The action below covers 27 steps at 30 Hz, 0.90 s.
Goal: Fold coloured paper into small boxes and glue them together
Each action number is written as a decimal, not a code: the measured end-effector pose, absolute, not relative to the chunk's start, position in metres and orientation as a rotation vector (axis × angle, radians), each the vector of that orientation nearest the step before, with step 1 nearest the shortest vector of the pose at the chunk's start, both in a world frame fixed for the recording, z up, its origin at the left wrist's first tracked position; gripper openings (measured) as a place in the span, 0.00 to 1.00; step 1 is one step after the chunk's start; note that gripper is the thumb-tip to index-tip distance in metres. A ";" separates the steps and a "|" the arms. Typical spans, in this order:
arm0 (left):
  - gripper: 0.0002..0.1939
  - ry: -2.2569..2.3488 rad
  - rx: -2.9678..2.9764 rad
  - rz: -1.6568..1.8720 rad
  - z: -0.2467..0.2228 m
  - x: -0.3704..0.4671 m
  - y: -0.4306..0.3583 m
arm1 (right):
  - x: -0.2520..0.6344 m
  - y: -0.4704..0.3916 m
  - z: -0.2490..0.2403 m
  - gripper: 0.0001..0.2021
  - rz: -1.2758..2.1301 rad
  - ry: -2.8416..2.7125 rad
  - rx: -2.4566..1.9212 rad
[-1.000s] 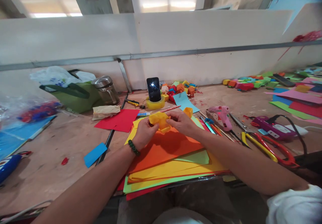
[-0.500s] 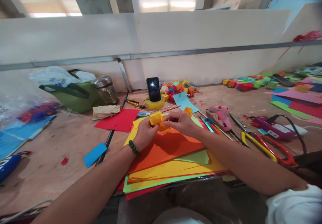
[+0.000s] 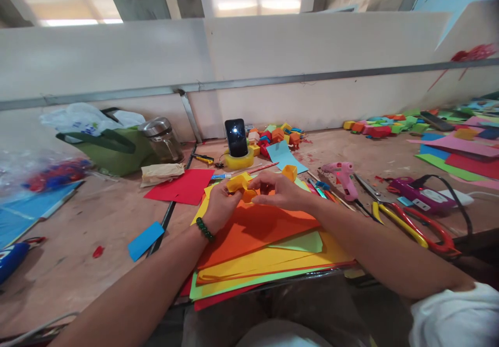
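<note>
Head view: left hand (image 3: 220, 204) has the folded yellow paper piece (image 3: 237, 182) pinched between thumb and fingers, just above the flat orange paper sheet (image 3: 253, 227) topping the coloured stack. Right hand (image 3: 286, 191) is at the piece's near side, thumb and forefinger slightly parted around a yellow flap; can't tell if they're gripping or just touching.

Step in hand reads as hand-shaping: folds being worked, piece bent but not squared up. Next move, my judgement: left pinch held steady, right fingertips squaring the flap along its crease, light pressure since thin paper buckles easily.

Nearby: small open yellow paper box (image 3: 289, 173) just beyond the right hand, pile of multicoloured paper cubes (image 3: 277, 135) behind it. Pink plastic glue gun (image 3: 343, 176) and red-and-yellow-handled metal scissors (image 3: 402, 225) lie to the right, neither in hand.
</note>
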<state>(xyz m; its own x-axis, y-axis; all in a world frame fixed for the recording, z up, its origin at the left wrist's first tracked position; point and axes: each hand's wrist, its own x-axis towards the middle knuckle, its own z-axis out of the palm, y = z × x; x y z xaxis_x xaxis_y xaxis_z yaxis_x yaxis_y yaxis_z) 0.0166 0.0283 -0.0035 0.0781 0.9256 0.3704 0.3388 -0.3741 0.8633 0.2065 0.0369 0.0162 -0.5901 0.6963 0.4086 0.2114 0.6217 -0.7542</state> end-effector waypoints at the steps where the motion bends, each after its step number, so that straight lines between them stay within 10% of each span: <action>1: 0.08 1.266 1.774 1.328 -0.003 0.016 0.028 | 0.208 0.036 0.018 0.15 0.875 -2.128 -0.696; 27: 0.17 1.152 2.047 1.645 -0.001 0.015 0.022 | 0.212 0.043 0.019 0.06 0.883 -2.053 -0.476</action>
